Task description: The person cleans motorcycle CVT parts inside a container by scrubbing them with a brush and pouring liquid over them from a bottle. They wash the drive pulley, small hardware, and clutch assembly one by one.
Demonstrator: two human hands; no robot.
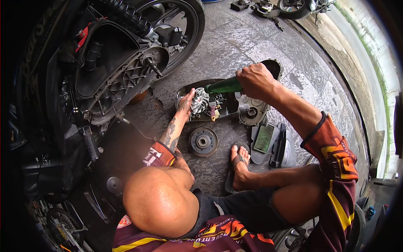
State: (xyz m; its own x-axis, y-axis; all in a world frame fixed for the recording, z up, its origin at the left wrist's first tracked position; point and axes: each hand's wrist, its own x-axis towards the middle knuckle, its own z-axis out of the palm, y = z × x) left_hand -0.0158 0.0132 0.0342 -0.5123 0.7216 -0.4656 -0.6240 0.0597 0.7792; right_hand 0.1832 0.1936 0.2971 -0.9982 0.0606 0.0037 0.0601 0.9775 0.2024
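My left hand (185, 103) is closed on the rim of a silver finned pulley (200, 103), held on edge over a dark case cover. My right hand (258, 82) grips a green bottle (226, 85) around its thick end. The bottle lies nearly level, its narrow mouth close to the top of the pulley. Whether liquid comes out I cannot make out. Beside the pulley, a small brush (213, 112) and metal parts sit in the long case cover (231, 110). A round clutch-like disc (203, 142) lies flat on the floor below.
A scooter with its transmission case (126, 90) exposed and its rear wheel (197, 31) stands at left. A green pleated air filter (263, 138) and dark plastic covers (285, 147) lie near my sandalled foot (240, 161). Another motorcycle (296, 6) shows at top right.
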